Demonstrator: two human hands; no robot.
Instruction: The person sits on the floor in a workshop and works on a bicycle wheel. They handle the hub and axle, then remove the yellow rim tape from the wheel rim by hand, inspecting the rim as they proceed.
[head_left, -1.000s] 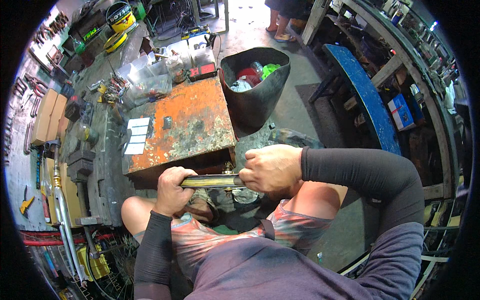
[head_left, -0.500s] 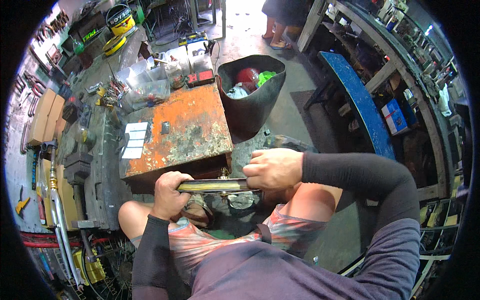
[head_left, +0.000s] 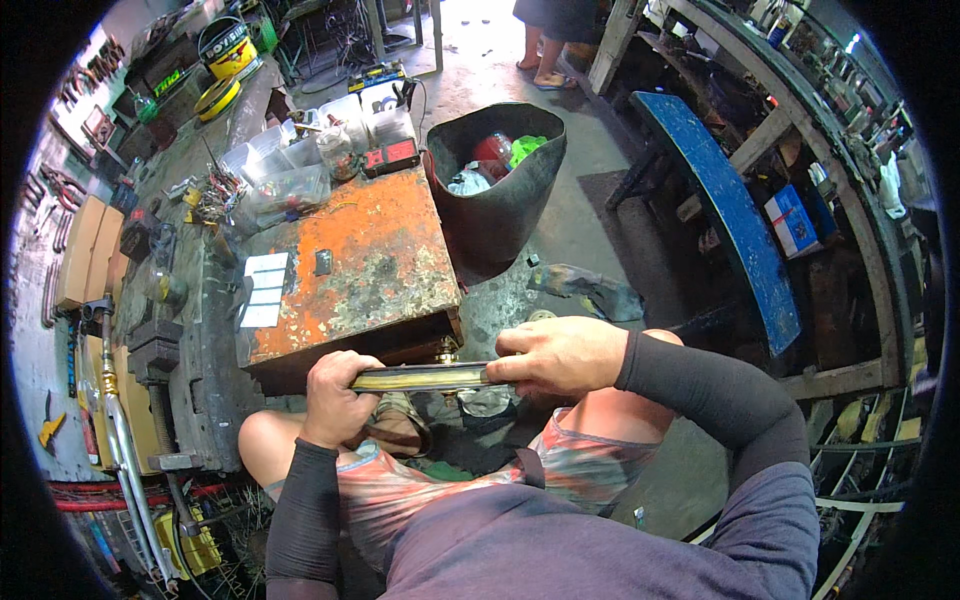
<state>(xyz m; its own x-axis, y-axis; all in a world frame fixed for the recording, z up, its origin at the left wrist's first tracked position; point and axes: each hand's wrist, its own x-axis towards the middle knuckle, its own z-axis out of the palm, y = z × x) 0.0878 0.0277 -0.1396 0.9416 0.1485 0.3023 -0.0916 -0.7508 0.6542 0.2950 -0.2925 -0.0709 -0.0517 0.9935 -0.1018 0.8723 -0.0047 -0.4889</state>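
Observation:
What looks like a wheel rim (head_left: 425, 379), seen edge-on, lies level above my lap. Its edges are dark, with a worn yellowish band along the channel between them. A brass-coloured hub or axle part (head_left: 446, 352) sticks up behind its middle. My left hand (head_left: 337, 392) is closed round the left end, thumb along the top. At the right end my right hand (head_left: 560, 355) grips the rim with bent fingers, its back turned up. The far side of the rim and most of the hub are hidden.
Ahead stands a worn orange cabinet (head_left: 350, 270) bearing a paper sheet (head_left: 264, 290) and plastic bins (head_left: 285, 190). A black rubber bin (head_left: 505, 215) is beyond it. A blue bench (head_left: 715, 210) stands right, a vise (head_left: 155, 350) left. Someone's legs (head_left: 550, 50) show at the back.
My right hand has shifted slightly right and turned a little on the rim, its forearm lower. My left hand keeps its hold. The view has shifted slightly, and my right knee has moved.

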